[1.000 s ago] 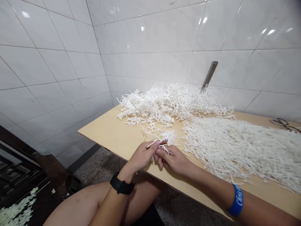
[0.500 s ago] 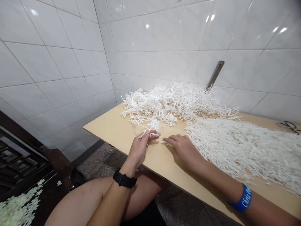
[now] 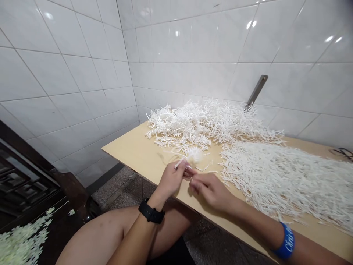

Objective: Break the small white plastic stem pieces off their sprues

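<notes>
My left hand (image 3: 172, 178) is closed on a white branched plastic sprig (image 3: 194, 154), whose thin ends stick out past the fingers and are blurred. Close beside it, my right hand (image 3: 212, 189) has its fingers pinched together near the left fingertips; what they hold, if anything, is hidden. A few short white pieces (image 3: 205, 168) lie on the tabletop just beyond the hands. Behind them spreads a tangled heap of white branched sprigs (image 3: 209, 121). To the right of it lies a broad mass of short white strands (image 3: 286, 180).
The pale wooden table (image 3: 129, 151) stands against a tiled wall (image 3: 193, 77). A metal bar (image 3: 256, 92) leans at the back, and a dark looped item (image 3: 342, 152) lies at the far right. Small pale flower shapes (image 3: 24, 239) cover a dark wooden seat at lower left.
My right hand has moved in to my left and its fingers have curled into a pinch. Short white pieces now lie on the table beyond the hands. The view has shifted slightly.
</notes>
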`<control>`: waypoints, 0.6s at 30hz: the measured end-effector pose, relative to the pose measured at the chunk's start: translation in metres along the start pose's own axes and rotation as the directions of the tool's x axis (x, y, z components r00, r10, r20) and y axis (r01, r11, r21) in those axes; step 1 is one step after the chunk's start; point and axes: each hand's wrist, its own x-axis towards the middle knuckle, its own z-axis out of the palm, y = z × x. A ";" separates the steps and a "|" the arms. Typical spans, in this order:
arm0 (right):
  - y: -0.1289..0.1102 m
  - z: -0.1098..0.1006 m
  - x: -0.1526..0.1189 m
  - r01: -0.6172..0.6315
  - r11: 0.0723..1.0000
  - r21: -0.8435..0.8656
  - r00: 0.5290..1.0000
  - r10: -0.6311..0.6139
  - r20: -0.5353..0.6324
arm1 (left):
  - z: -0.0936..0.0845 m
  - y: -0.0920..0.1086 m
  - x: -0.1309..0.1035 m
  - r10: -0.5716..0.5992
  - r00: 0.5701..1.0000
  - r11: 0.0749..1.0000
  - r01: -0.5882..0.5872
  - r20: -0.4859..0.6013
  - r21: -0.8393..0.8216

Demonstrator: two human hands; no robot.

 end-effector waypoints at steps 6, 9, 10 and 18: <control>0.001 -0.005 -0.006 0.083 0.879 -0.470 0.996 -0.092 0.005 | -0.002 -0.005 0.005 -0.074 0.995 0.953 0.050 -0.068 -0.299; 0.010 -0.017 -0.001 -0.002 0.700 -0.714 0.997 -0.053 -0.055 | -0.001 -0.005 0.003 -0.037 0.998 0.949 0.017 -0.059 -0.316; 0.012 -0.020 -0.001 -0.014 0.644 -0.765 0.997 -0.052 -0.062 | -0.002 -0.006 0.003 -0.033 0.997 0.949 0.010 -0.068 -0.314; -0.001 -0.011 0.006 -0.074 0.954 -0.292 0.983 0.020 -0.183 | 0.000 -0.003 -0.004 0.064 0.997 0.990 -0.059 0.041 -0.128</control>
